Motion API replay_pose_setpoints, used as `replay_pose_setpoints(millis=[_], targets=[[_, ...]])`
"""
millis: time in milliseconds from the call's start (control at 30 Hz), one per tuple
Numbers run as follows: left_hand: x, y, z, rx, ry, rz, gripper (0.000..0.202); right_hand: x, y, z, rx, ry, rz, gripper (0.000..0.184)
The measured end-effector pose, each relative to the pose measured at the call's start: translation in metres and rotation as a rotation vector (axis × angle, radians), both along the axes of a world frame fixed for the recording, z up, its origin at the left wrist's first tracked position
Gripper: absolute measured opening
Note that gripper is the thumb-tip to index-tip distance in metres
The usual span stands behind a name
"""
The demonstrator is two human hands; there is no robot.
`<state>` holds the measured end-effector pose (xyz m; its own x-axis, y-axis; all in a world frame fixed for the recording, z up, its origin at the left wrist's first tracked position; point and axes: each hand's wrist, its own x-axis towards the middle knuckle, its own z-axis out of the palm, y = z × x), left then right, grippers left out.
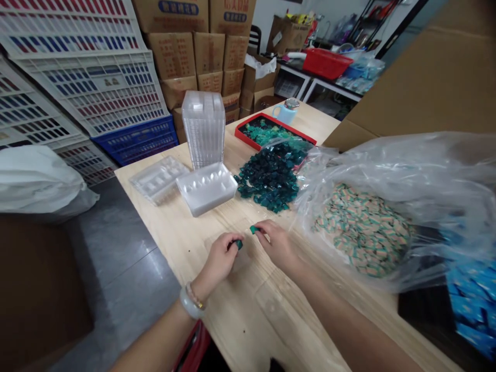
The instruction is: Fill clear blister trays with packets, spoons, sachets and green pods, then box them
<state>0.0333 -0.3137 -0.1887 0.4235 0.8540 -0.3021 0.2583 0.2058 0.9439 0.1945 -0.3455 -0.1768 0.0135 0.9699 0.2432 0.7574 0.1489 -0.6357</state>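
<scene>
My left hand (pixel 220 261) is curled over the wooden table (pixel 248 315), its fingers closed on a small teal piece (pixel 239 244). My right hand (pixel 276 244) sits close beside it and pinches another small teal piece (pixel 253 229) at its fingertips. A heap of dark teal pieces (pixel 271 178) lies just beyond both hands. An open clear plastic tray (pixel 207 187) rests to the left of that heap.
A tall stack of clear trays (pixel 204 129) stands behind the open one, with a flat clear tray (pixel 158 178) further left. A red tray (pixel 271 132) of teal pieces and a blue mug (pixel 285 111) sit at the far end. A large clear bag (pixel 387 212) of multicoloured pieces fills the right side.
</scene>
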Motion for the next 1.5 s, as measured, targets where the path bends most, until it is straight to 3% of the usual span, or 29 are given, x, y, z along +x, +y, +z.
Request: replay_pose_setpoints(millis=[100, 233, 333, 467, 567, 667, 767, 933, 1033, 1133, 1300, 1433, 1500], targets=[[-0.004, 0.000, -0.007, 0.236, 0.023, -0.026, 0.027, -0.002, 0.011, -0.011, -0.024, -0.147, 0.111, 0.018], [-0.006, 0.000, -0.008, 0.325, 0.021, -0.083, 0.029, -0.003, 0.017, -0.021, -0.028, -0.203, 0.083, 0.023], [-0.006, -0.001, -0.008, 0.242, -0.008, -0.046, 0.027, -0.004, 0.015, -0.022, -0.039, -0.211, 0.087, 0.023], [-0.005, -0.002, -0.004, -0.011, -0.105, 0.069, 0.016, -0.010, 0.003, -0.009, -0.008, -0.121, 0.006, 0.027], [-0.003, -0.004, 0.003, -0.164, -0.215, 0.115, 0.011, -0.019, -0.010, 0.005, -0.066, 0.143, 0.051, 0.025], [0.000, -0.007, 0.010, -0.224, -0.271, 0.068, 0.013, -0.026, -0.020, 0.012, -0.198, 0.467, 0.077, 0.016], [0.000, -0.012, 0.013, -0.071, -0.174, 0.035, 0.011, -0.030, -0.025, 0.013, -0.257, 0.671, -0.004, 0.017], [-0.008, -0.015, 0.019, 0.383, -0.058, -0.027, 0.021, -0.033, -0.029, 0.017, -0.391, 0.894, -0.107, 0.019], [-0.012, -0.015, 0.021, 0.455, 0.017, -0.069, 0.010, -0.035, -0.031, 0.019, -0.452, 1.016, -0.140, 0.021], [-0.012, -0.013, 0.022, 0.330, 0.044, -0.068, 0.013, -0.035, -0.032, 0.021, -0.484, 1.125, -0.177, 0.021], [-0.013, -0.002, 0.033, -0.029, -0.144, -0.243, 0.022, -0.029, -0.032, 0.025, -0.527, 1.323, -0.222, 0.022], [-0.014, 0.007, 0.039, -0.248, -0.216, -0.289, 0.024, -0.031, -0.028, 0.033, -0.495, 1.164, -0.132, 0.020], [-0.014, 0.006, 0.038, -0.180, -0.177, -0.266, 0.023, -0.034, -0.028, 0.039, -0.506, 1.090, -0.077, 0.018]])
